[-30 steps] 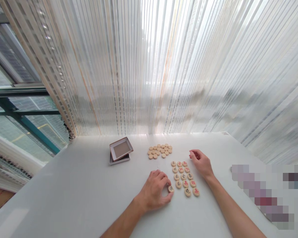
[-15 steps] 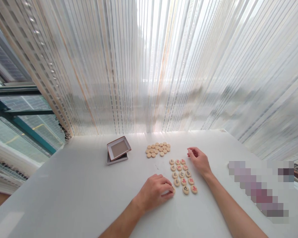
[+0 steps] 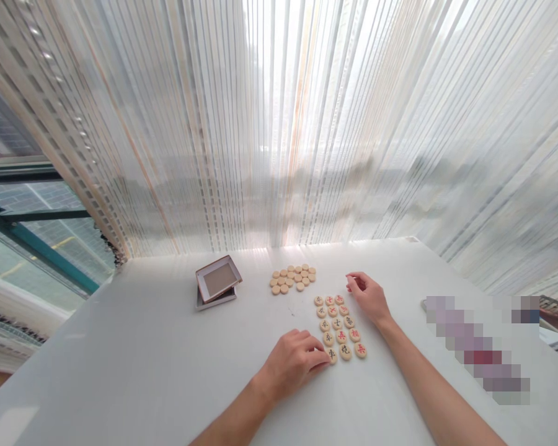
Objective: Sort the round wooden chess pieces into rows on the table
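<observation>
My left hand rests low on the white table, its fingers curled and touching the left edge of a wooden Chinese chess piece with a black character. That piece stands at the near left corner of a block of face-up chess pieces, laid out in three columns with red and black characters. Beyond the block's far right side, my right hand hovers near the table with its fingers curled in; nothing shows between them. Farther back lies a cluster of blank-side-up chess pieces.
An open box with its lid leaning on top stands at the back left. A blurred-out elongated object lies on the right. Striped sheer curtains hang behind the white table.
My left hand has slid the near-left chess piece to the right, closer to the column beside it, and more of its face shows. My right hand stays in nearly the same place.
</observation>
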Tool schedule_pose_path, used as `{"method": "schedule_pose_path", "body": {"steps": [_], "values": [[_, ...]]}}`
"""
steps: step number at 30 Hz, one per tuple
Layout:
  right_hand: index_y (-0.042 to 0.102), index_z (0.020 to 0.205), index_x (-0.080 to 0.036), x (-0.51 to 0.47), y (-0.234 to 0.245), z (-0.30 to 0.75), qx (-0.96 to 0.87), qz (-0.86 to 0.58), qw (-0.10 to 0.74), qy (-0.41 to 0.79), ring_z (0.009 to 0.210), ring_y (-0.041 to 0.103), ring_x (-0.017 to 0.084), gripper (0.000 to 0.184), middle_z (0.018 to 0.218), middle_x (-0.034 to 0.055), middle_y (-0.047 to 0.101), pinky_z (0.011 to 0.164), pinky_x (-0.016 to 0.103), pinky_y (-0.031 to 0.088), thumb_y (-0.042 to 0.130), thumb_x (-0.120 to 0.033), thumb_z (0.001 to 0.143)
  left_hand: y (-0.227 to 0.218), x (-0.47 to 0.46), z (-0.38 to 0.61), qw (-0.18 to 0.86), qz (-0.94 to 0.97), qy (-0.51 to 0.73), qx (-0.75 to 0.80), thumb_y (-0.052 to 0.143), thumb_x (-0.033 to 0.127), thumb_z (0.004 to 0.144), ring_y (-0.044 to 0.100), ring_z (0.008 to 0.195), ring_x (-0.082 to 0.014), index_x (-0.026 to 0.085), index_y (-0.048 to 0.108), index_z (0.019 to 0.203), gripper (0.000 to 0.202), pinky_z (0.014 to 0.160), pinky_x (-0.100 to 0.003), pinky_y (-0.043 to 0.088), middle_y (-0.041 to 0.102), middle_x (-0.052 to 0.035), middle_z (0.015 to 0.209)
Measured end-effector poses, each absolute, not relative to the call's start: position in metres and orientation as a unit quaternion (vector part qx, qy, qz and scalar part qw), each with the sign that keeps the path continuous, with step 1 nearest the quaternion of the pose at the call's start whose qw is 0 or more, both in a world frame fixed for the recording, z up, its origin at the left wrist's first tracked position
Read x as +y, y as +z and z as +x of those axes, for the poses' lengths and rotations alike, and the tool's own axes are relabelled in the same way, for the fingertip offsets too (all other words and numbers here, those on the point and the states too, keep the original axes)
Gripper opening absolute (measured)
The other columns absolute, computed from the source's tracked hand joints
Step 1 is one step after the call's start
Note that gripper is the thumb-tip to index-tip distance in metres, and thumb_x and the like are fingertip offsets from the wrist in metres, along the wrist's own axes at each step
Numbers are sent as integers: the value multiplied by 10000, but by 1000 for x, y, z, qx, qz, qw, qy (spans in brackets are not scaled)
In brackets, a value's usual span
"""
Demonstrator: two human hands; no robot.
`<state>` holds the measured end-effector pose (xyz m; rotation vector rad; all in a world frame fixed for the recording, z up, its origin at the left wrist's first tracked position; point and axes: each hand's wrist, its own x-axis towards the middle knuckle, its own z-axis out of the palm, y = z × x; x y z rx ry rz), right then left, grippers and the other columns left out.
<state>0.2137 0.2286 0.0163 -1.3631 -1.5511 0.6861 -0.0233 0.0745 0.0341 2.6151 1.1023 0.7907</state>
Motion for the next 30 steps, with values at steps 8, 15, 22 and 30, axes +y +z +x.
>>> {"method": "schedule_pose_path", "body": {"steps": [8,15,22,30], "values": [[677,962,-207,228,17,214,-633,-555,461,282,754,724,228,313,768,39,741,761,342,537,572,-488,875,35,75,-19,77,885,258,380,550,267,990,649,741,-188,250,738,935,196,662,-319,460,760,-41,891],[677,961,-201,229,16,214,-633,-556,460,278,755,724,233,320,765,47,742,761,343,535,571,-490,873,34,76,-21,80,884,260,380,573,263,979,653,749,-192,251,731,945,162,661,-318,466,761,-39,888],[674,955,-213,228,17,214,-634,-558,458,277,760,726,225,298,767,32,740,756,328,532,573,-482,876,28,78,-21,66,880,292,368,603,258,966,634,731,-172,233,718,919,127,663,-286,481,755,-17,867],[673,961,-222,229,17,214,-636,-559,456,275,758,723,219,269,767,25,734,755,324,528,570,-457,882,26,77,-21,57,879,295,370,592,251,971,625,726,-165,235,727,938,140,669,-275,501,749,-16,863]]}}
